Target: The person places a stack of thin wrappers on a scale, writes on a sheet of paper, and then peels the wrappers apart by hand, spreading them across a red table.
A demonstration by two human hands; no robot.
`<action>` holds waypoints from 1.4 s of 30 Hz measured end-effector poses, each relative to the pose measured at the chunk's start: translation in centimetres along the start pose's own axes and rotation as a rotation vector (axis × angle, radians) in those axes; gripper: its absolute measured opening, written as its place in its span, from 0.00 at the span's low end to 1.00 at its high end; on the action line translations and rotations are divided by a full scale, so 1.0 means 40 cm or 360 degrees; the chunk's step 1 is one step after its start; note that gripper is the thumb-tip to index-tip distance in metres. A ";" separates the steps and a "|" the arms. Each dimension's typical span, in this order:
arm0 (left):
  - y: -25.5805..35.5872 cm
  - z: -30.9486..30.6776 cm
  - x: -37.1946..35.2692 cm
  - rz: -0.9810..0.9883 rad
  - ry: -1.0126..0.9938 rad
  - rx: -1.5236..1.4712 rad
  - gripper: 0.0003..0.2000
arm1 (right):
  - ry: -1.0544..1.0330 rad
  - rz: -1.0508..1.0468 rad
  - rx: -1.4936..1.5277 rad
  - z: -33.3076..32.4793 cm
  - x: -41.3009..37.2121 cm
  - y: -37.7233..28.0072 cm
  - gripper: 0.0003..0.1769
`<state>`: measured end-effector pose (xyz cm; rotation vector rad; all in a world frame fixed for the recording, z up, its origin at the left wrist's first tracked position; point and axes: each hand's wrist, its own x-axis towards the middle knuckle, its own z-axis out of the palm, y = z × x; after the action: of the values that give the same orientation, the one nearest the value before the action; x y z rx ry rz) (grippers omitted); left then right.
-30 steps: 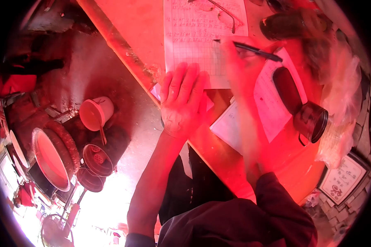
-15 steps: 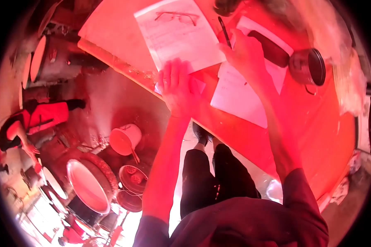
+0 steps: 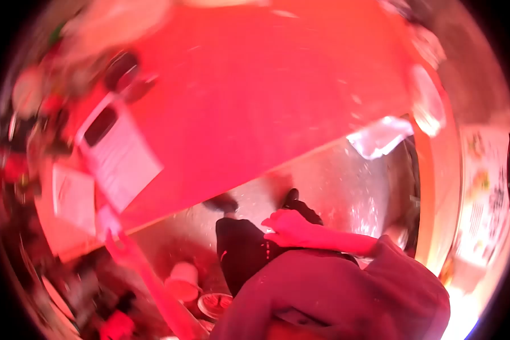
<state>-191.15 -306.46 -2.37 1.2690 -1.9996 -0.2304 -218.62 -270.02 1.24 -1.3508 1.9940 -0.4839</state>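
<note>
My left hand [image 3: 120,248] is stretched out to the far left at the table's edge. Its fingers pinch a small white slip of paper [image 3: 107,220], though motion blurs the grip. Beside the slip lie a white sheet [image 3: 75,198] and a larger written sheet [image 3: 124,161], with a dark oblong case [image 3: 100,126] on the larger one. My right hand [image 3: 292,226] hangs in front of my thighs, off the table, its fingers curled. Whatever it holds, if anything, cannot be made out.
A red-lit table [image 3: 255,107] stretches ahead. A dark-mouthed cup [image 3: 120,71] stands beyond the papers. Crumpled white plastic [image 3: 382,137] hangs at the near right edge. On the floor are a bucket [image 3: 182,281] and a round basin [image 3: 214,304]. A printed box [image 3: 476,192] is at far right.
My view has swung right, so the papers now appear at far left. My right hand has left the sheets and come down before my body; the black pen it held no longer shows.
</note>
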 end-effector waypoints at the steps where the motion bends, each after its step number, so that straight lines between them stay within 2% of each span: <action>1: 0.032 0.013 -0.073 0.0122 -0.0113 -0.0017 0.16 | 0.0105 0.0084 0.0006 -0.009 -0.065 0.045 0.17; 3: 0.168 0.090 -0.199 0.0341 -0.0238 -0.0097 0.16 | 0.0303 0.0148 0.0117 -0.031 -0.191 0.138 0.17; 5: 0.381 0.148 -0.360 -0.0003 -0.0781 -0.0652 0.17 | 0.0472 0.0313 0.0224 -0.058 -0.307 0.240 0.17; 7: 0.583 0.217 -0.501 0.0175 -0.1206 -0.0593 0.12 | 0.0611 0.0576 0.0328 -0.080 -0.425 0.327 0.17; 9: 0.850 0.258 -0.622 0.0041 -0.1673 -0.0965 0.12 | 0.0872 0.0645 0.0380 -0.111 -0.574 0.426 0.18; 11: 1.044 0.305 -0.685 0.0357 -0.1945 -0.1122 0.12 | 0.1075 0.0951 0.0464 -0.175 -0.704 0.482 0.18; 12: 1.130 0.322 -0.699 0.0397 -0.1956 -0.1112 0.12 | 0.1110 0.0957 0.0485 -0.191 -0.766 0.514 0.18; 14: 1.289 0.363 -0.711 0.0452 -0.2234 -0.1228 0.13 | 0.1150 0.1323 0.0623 -0.211 -0.867 0.579 0.17; 15: 1.353 0.389 -0.722 0.0479 -0.2240 -0.1209 0.13 | 0.1171 0.1321 0.0647 -0.215 -0.908 0.609 0.17; 17: 1.471 0.449 -0.730 -0.0151 -0.2483 -0.1508 0.12 | 0.1528 0.1353 0.0722 -0.221 -0.964 0.664 0.16; 18: 1.530 0.484 -0.733 -0.0130 -0.2477 -0.1490 0.12 | 0.1697 0.1325 0.0739 -0.224 -0.977 0.689 0.15; 20: 1.639 0.568 -0.735 -0.0498 -0.2635 -0.1529 0.12 | 0.1724 0.1382 0.0803 -0.268 -0.993 0.719 0.15; 22: 1.772 0.662 -0.759 -0.0670 -0.2726 -0.1765 0.14 | 0.1734 0.1462 0.0841 -0.321 -1.011 0.764 0.15; 24: 1.949 0.731 -0.787 -0.0729 -0.2738 -0.1805 0.14 | 0.1728 0.1546 0.0801 -0.370 -1.022 0.822 0.15; 26: 2.097 0.832 -0.814 -0.0609 -0.2916 -0.1954 0.15 | 0.1721 0.1590 0.0714 -0.441 -1.039 0.896 0.15; 28: 2.255 0.910 -0.839 -0.0723 -0.2941 -0.2012 0.15 | 0.1673 0.1660 0.0648 -0.519 -1.058 0.953 0.15; 31: 2.454 1.021 -0.872 -0.0846 -0.2893 -0.2125 0.16 | 0.1838 0.1627 0.0812 -0.678 -1.078 1.058 0.15; 33: 2.534 1.085 -0.881 -0.0852 -0.2840 -0.2131 0.16 | 0.1922 0.1558 0.0587 -0.789 -1.084 1.105 0.14; 35: 2.592 1.151 -0.897 -0.1101 -0.2810 -0.2081 0.15 | 0.1951 0.1581 0.0573 -0.886 -1.081 1.154 0.14; 36: 2.614 1.170 -0.900 -0.1098 -0.2826 -0.2067 0.15 | 0.1974 0.1590 0.0531 -0.928 -1.088 1.184 0.14; 38: 2.639 1.197 -0.905 -0.1471 -0.2929 -0.2095 0.13 | 0.2077 0.1603 0.0527 -0.986 -1.110 1.255 0.14; 40: 2.653 1.200 -0.903 -0.1597 -0.2845 -0.2134 0.12 | 0.2199 0.1632 0.0642 -1.044 -1.130 1.332 0.14; 42: 2.674 1.175 -0.891 -0.1708 -0.2716 -0.2190 0.12 | 0.2134 0.1571 0.0723 -1.126 -1.138 1.397 0.14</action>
<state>-289.74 -234.45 1.27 0.8282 -0.9113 -3.2358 -276.88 -209.13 12.34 0.5578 2.8646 -1.4053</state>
